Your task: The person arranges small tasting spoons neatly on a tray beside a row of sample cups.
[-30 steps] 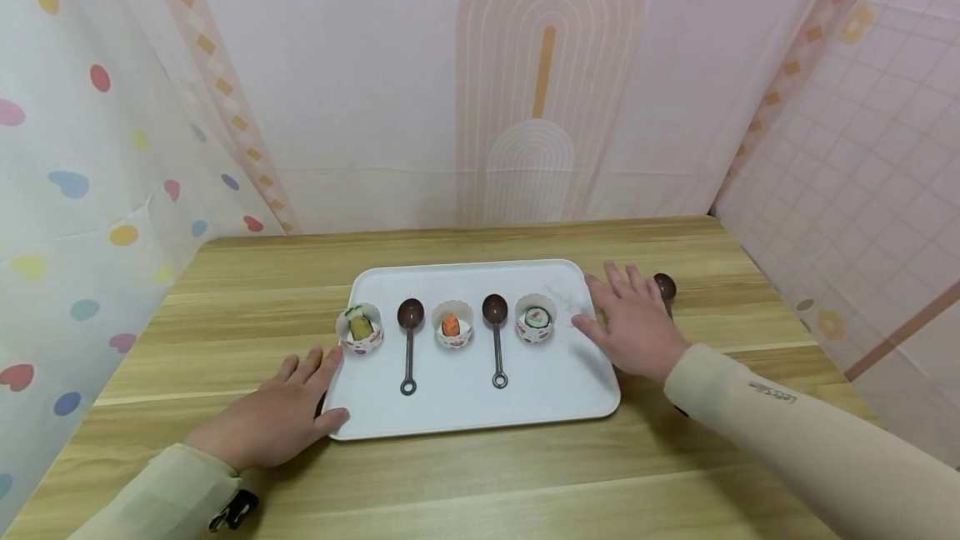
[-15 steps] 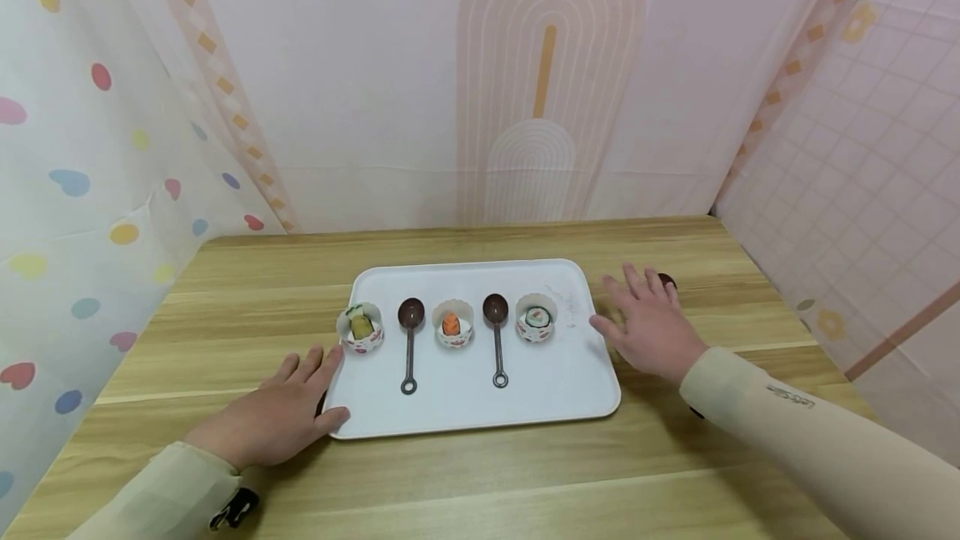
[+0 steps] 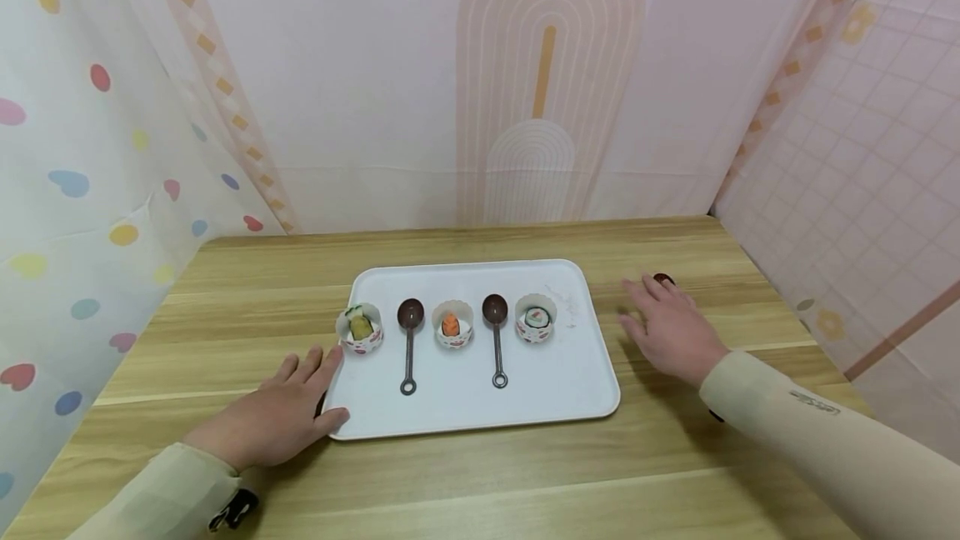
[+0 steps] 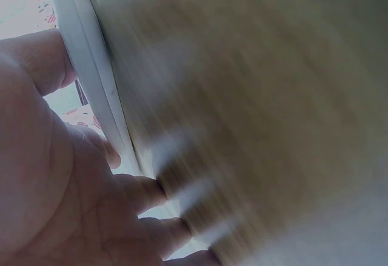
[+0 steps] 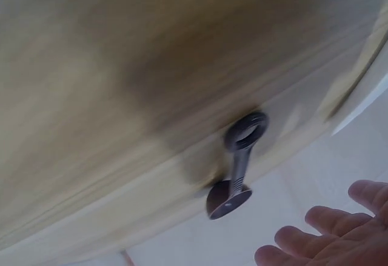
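My left hand (image 3: 273,419) rests at the left edge of a white tray (image 3: 450,407), its thumb on the rim and its fingers spread; the left wrist view shows the tray's edge (image 4: 100,66) beside that thumb. To the right of the tray, my right hand (image 3: 671,332) hovers with fingers extended and holds nothing. A third brown scoop (image 3: 663,279) lies beyond it on the table, mostly hidden by the hand in the head view. The right wrist view shows this scoop's ringed handle (image 5: 239,166) apart from my fingertips (image 5: 291,239).
On the tray, two brown scoops, left (image 3: 410,315) and right (image 3: 495,311), alternate with three patterned paper cups: left (image 3: 363,347), middle (image 3: 454,342) and right (image 3: 534,335). Each cup holds a small sushi-like piece. Patterned cloths (image 3: 375,90) hang behind the wooden table (image 3: 420,482).
My right hand has moved right, away from the tray's right edge, and now covers more of the third scoop. The left hand, tray and items on it stay where they were.
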`<state>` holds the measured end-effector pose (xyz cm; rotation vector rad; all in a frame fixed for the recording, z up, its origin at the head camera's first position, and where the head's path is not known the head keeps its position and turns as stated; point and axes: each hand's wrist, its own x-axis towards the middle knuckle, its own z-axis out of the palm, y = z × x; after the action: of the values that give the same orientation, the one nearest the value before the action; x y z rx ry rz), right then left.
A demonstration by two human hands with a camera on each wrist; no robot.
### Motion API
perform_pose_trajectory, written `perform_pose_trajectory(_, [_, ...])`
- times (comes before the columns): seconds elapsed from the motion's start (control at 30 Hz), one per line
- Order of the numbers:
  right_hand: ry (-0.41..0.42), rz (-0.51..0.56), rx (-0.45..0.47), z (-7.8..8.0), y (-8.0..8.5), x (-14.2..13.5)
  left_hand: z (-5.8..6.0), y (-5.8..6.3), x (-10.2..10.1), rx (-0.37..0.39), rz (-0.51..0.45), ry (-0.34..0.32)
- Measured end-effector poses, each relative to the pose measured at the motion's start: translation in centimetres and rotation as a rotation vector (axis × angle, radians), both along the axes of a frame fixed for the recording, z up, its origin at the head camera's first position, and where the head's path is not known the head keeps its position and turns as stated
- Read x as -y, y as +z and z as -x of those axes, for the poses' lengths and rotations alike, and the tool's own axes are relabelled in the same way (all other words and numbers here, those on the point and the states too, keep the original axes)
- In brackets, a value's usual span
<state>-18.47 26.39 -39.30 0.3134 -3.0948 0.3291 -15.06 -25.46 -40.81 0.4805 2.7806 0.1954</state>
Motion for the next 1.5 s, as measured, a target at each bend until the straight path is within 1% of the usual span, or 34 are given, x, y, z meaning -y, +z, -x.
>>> perform_pose_trajectory(0.27, [0.001,-0.062,-0.013,-0.2,-0.1,-1.3,-0.1,0.1,0.0,-0.004,0.004,-0.007])
perform_pose_trajectory(0.47, [-0.002,-0.083,-0.024,-0.5,-0.3,-2.0,0.0,0.1,0.0,-0.001,0.010,-0.003])
perform_pose_trajectory(0.8, [0.014,-0.077,-0.059,-0.8,-0.4,-3.3,0.1,0.1,0.0,0.004,0.017,-0.001])
perform_pose_trajectory(1.17, [0.017,-0.137,-0.037,-1.3,-0.3,-4.2,0.0,-0.1,0.0,-0.007,0.010,-0.007])
perform_pose_trajectory(1.33, [0.005,-0.147,-0.013,-1.2,-0.2,-4.6,0.1,-0.1,0.0,-0.004,0.014,-0.008])
perform_pose_trajectory(1.5, [-0.006,-0.151,0.032,-1.2,-0.1,-4.9,0.1,0.0,0.0,-0.004,0.025,-0.006])
